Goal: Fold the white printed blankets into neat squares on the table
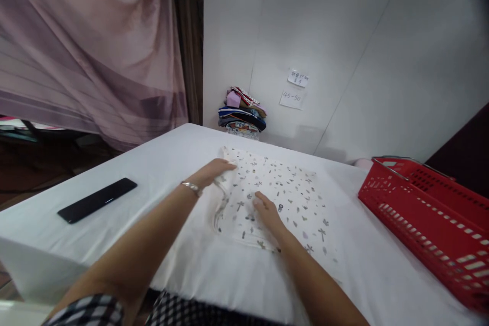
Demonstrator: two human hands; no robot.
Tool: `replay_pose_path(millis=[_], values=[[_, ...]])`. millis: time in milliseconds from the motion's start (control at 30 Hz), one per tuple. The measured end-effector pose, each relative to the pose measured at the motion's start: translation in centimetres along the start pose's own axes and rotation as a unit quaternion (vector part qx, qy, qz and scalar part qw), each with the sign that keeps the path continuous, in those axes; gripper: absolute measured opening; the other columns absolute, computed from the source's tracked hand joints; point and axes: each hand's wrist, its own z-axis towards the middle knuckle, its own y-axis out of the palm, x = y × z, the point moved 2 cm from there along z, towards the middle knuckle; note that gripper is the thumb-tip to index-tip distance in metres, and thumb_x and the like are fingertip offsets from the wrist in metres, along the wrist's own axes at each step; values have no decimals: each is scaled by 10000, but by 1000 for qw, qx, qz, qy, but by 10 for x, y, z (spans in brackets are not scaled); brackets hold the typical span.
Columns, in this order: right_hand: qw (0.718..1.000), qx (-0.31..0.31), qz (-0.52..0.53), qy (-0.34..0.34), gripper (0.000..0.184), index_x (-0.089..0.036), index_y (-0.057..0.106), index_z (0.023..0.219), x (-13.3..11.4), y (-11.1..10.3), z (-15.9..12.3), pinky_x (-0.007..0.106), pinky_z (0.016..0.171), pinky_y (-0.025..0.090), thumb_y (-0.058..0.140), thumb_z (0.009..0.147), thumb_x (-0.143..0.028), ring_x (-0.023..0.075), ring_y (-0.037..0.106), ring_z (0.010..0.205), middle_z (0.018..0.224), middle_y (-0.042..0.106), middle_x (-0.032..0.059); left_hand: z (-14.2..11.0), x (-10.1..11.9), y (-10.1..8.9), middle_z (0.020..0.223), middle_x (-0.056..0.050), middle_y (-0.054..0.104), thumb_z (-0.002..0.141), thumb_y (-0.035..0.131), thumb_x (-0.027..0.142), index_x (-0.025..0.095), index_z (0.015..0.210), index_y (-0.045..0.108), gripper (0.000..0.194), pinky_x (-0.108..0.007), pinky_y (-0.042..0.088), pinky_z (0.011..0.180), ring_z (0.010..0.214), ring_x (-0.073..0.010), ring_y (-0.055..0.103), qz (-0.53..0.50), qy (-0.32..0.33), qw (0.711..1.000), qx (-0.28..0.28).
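Note:
A white cloth with a small print of palm trees and leaves lies folded on the table in front of me. At its left edge, my left hand is closed on the fabric, thumb on top, and the cloth bends up a little below it. A bracelet circles that wrist. My right hand rests low on the middle of the cloth, near its front edge. Its fingers look stretched out, though partly blurred, and nothing shows in them.
A red plastic basket with metal handles stands at the right. A black phone-like slab lies at the left. Folded clothes are stacked at the back by the wall, beside two paper notes. A pink curtain hangs at the left.

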Motion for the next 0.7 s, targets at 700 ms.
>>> replay_pose_path(millis=[700], values=[[845,49,482,227,217,-125,617,796,47,-99,-35,321,697,537,573,802,-337,217,667,716,667,672,73,-75,43,228,694,10,487,651,538,220,187,755,480,124,-231,329,503,608,-121,470,61,106,948,-293]])
